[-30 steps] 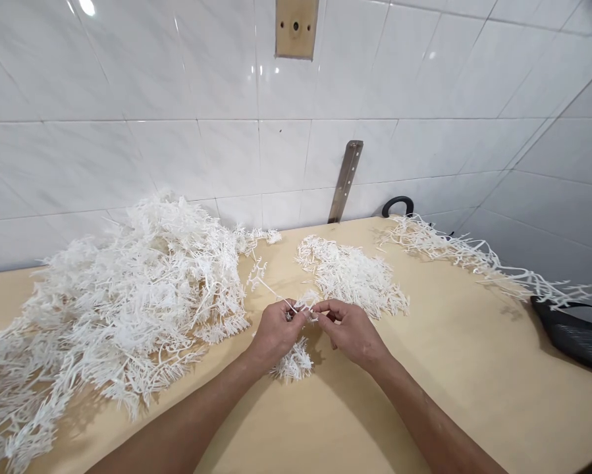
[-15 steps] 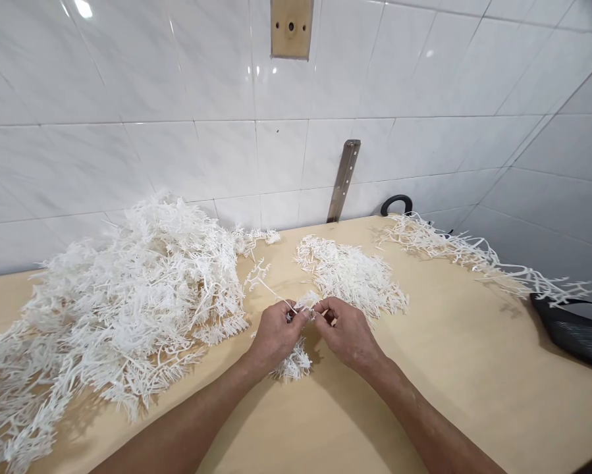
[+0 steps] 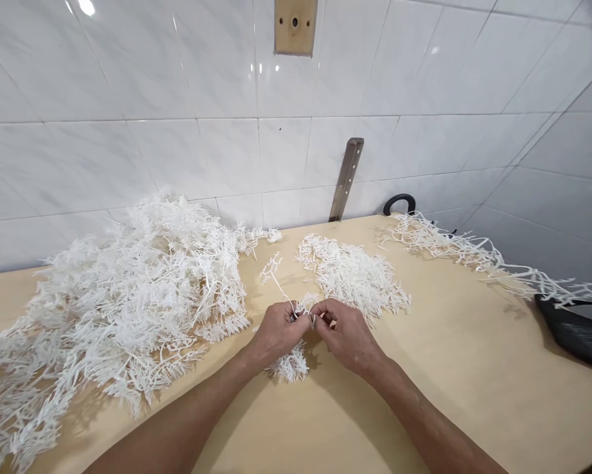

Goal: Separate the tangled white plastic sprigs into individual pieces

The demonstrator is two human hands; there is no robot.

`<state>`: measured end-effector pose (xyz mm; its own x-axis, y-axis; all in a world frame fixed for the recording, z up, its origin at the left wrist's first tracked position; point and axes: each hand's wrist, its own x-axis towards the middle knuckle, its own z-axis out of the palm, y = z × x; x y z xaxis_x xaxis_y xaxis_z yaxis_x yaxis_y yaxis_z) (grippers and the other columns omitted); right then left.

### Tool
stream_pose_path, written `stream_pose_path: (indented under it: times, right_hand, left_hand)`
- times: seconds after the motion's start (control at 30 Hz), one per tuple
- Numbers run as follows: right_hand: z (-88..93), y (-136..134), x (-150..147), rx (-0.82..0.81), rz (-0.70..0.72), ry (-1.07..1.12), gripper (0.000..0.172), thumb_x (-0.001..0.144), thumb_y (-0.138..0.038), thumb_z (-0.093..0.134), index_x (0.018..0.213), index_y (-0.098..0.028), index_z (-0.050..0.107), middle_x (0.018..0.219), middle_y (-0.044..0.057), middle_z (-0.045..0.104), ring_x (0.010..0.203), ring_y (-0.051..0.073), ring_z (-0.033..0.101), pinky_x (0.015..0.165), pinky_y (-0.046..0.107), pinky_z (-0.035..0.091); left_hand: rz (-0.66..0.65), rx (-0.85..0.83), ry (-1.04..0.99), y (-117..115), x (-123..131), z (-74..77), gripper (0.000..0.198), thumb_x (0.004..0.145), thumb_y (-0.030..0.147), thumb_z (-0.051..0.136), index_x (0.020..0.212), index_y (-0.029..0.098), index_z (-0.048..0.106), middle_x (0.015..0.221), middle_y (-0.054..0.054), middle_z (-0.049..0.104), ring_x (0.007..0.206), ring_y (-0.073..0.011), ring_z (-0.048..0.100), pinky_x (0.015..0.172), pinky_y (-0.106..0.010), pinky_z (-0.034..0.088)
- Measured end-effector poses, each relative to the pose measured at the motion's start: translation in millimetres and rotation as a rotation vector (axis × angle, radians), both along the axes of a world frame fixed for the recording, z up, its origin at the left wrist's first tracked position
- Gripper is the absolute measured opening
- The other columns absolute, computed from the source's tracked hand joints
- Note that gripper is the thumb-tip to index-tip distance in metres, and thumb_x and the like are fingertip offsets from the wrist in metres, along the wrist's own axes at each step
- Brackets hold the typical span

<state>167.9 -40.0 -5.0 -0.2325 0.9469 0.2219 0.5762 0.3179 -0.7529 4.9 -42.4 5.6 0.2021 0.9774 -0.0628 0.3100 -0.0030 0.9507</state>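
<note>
**Two hands pinched on one white sprig, its stem pointing away and to the left**

The person stood at the desk [image 3: 448,368] with both hands close together over its middle. The left hand [image 3: 276,332] and the right hand [image 3: 348,336] met at the fingertips. Each grip was closed on the near end of a thin white plastic sprig [image 3: 277,278], thumb against forefinger, with no gap to see between them.

From that meeting point the sprig went up and away from the person, leaning a little to the left. Its long axis ran from the pinch toward the wall, and its branched tip stood free above the desk. So the stem lay on the left hand's side, and the right hand held only the near end.

Under the left hand was a small white tuft [image 3: 288,365]. I could not tell if it lay on the desk or hung from the fingers.

A big heap [image 3: 128,296] of the same white pieces lay to the left, near the hands. A smaller pile [image 3: 355,273] lay just behind the right hand. Some long strands [image 3: 473,260] lay well apart at the right.
</note>
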Motion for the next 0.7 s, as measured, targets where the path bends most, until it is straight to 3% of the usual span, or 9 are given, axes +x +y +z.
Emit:
stream_pose_path:
  times: [0.17,0.27,0.33,0.5,0.6,0.7]
  right_hand:
    - [-4.9,0.9,-0.8,0.125,0.006,-0.067,0.015,0.084,-0.02,0.05,0.083,-0.02,0.065,0.076,0.002,0.066,0.061,0.014,0.056,0.059,0.026,0.042]
    - [-12.4,6.9,2.7,0.273,-0.096,-0.166,0.016,0.086,-0.021,0.047,0.078,-0.018,0.06,0.078,0.005,0.064,0.063,0.016,0.056,0.06,0.028,0.041]
    - [-16.0,12.2,7.4,0.285,-0.194,-0.191,0.014,0.085,-0.021,0.047,0.077,-0.019,0.059,0.075,0.005,0.063,0.064,0.017,0.056,0.061,0.029,0.041]
    - [-10.6,16.8,17.0,0.045,-0.328,-0.012,0.017,0.086,-0.036,0.054,0.087,-0.02,0.062,0.069,0.001,0.063,0.056,0.016,0.057,0.057,0.03,0.045]
    - [-1.4,11.6,16.0,-0.151,-0.214,0.19,0.032,0.09,-0.049,0.052,0.098,-0.02,0.062,0.068,-0.002,0.061,0.048,0.014,0.057,0.052,0.028,0.046]
    - [5.6,5.5,12.3,-0.311,-0.018,0.322,0.042,0.092,-0.057,0.045,0.093,-0.019,0.062,0.065,-0.003,0.058,0.044,0.011,0.056,0.047,0.025,0.045]
  left_hand:
    - [0.008,-0.035,0.002,0.0,-1.6,4.1,0.017,0.071,0.025,0.051,0.059,0.019,0.041,0.054,0.006,0.031,0.05,-0.0082,0.028,0.048,-0.024,0.017]
    - [-0.107,-0.102,-0.053,-3.5,-1.6,9.7,0.016,0.074,0.026,0.051,0.062,0.019,0.043,0.054,0.006,0.033,0.049,-0.0078,0.029,0.046,-0.022,0.019]
    - [-0.114,-0.118,-0.08,-5.5,-0.6,11.1,0.02,0.075,0.028,0.053,0.061,0.019,0.042,0.053,0.007,0.032,0.047,-0.0072,0.028,0.045,-0.022,0.019]
    - [0.032,-0.067,-0.119,-2.2,1.1,2.5,0.028,0.079,0.04,0.059,0.063,0.019,0.047,0.05,0.007,0.034,0.045,-0.0071,0.028,0.045,-0.022,0.021]
    - [0.103,0.013,-0.103,1.3,0.5,-3.5,0.031,0.08,0.042,0.058,0.063,0.018,0.05,0.051,0.006,0.037,0.048,-0.0081,0.032,0.048,-0.022,0.024]
    - [0.132,0.067,-0.056,2.5,0.1,-6.2,0.032,0.081,0.044,0.057,0.064,0.018,0.053,0.054,0.005,0.042,0.052,-0.0098,0.038,0.051,-0.023,0.027]
